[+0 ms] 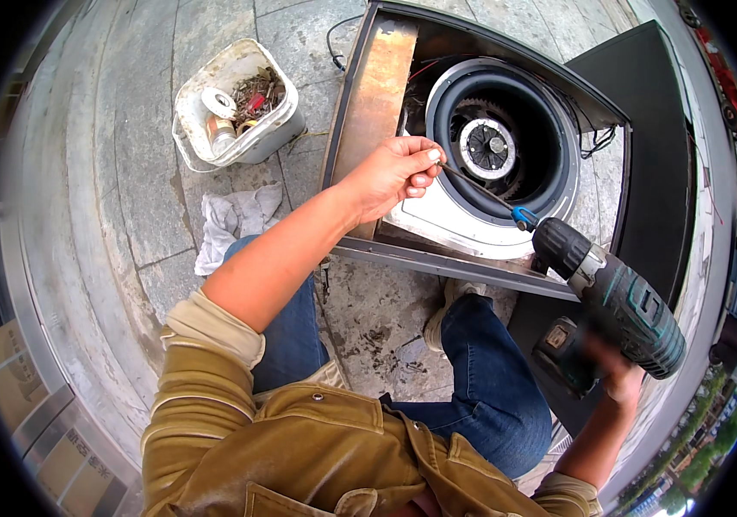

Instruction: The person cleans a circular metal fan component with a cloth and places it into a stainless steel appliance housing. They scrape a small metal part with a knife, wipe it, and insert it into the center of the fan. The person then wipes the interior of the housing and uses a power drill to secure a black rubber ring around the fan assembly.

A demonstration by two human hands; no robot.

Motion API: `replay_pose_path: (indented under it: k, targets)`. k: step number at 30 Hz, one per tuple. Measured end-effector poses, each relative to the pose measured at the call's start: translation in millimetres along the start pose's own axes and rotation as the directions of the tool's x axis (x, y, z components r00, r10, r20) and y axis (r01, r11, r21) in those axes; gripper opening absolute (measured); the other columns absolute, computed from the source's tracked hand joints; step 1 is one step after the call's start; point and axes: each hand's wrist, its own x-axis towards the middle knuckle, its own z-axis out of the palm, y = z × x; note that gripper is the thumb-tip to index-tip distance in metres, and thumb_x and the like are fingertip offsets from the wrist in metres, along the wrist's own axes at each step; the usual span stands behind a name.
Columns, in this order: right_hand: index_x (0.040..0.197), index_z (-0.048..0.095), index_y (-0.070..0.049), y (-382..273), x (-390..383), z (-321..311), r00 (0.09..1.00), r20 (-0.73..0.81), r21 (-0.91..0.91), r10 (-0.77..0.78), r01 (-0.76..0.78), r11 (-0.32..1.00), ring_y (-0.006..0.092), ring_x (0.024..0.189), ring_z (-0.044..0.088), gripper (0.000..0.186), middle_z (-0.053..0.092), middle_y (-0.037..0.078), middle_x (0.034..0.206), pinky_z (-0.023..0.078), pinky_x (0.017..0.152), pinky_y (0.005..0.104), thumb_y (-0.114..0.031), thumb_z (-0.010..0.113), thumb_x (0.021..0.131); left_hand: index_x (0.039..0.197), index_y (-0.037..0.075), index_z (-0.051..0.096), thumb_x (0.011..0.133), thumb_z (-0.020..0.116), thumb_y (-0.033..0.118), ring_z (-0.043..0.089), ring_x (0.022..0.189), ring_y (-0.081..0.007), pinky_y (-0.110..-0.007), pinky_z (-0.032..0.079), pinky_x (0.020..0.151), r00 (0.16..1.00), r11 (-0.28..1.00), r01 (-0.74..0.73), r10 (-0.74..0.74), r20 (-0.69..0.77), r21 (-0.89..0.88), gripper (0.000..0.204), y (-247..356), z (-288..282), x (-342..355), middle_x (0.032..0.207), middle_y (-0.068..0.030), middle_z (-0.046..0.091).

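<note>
My right hand is wrapped round the grip of a dark cordless drill, partly blurred, at the right. A long thin bit with a blue collar points from its chuck up and left. My left hand pinches the bit's tip between thumb and fingers; whether a screw sits there is hidden. Below the bit lies an open metal housing, which looks like a range hood. Inside it is a round blower with a black ring and a toothed, silver hub.
A dirty white bucket of debris stands at the upper left, with a crumpled grey rag on the paving below it. A large black panel lies along the housing's right side. Loose black wires hang at its edge.
</note>
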Motion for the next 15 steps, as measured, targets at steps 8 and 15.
replay_pose_path:
  k: [8, 15]
  targets:
    - [0.123, 0.058, 0.006, 3.2, 0.4, -13.6, 0.975, 0.177, 0.025, 0.138, -0.145, 0.989, 0.0250, 0.111, 0.057, 0.054, 0.062, 0.014, 0.121, 0.041, 0.100, 0.0388, -0.004, 0.068, 0.071, 0.101, -0.001, 0.061, 0.098, 0.056, 0.022, 0.040, 0.061, -0.0045, -0.018, 0.034, 0.051, 0.997, 0.996, 0.028, -0.022, -0.074, 0.084, 0.023, -0.8, 3.0, -2.8, 0.074, 0.0019, 0.051]
    - [0.115, 0.064, -0.003, -14.0, 11.4, 0.3, 0.994, -0.030, -0.264, 0.107, -0.111, 0.958, 0.0214, 0.096, 0.063, 0.046, 0.067, 0.009, 0.106, 0.050, 0.085, 0.0359, -0.012, 0.072, 0.071, 0.106, 0.004, 0.065, 0.098, 0.052, 0.026, 0.061, 0.072, -0.0147, -0.029, 0.047, 0.059, 0.658, 0.177, -0.216, 0.753, 0.010, 0.960, 0.026, 25.4, -20.6, -10.7, 0.084, -0.0060, 0.066]
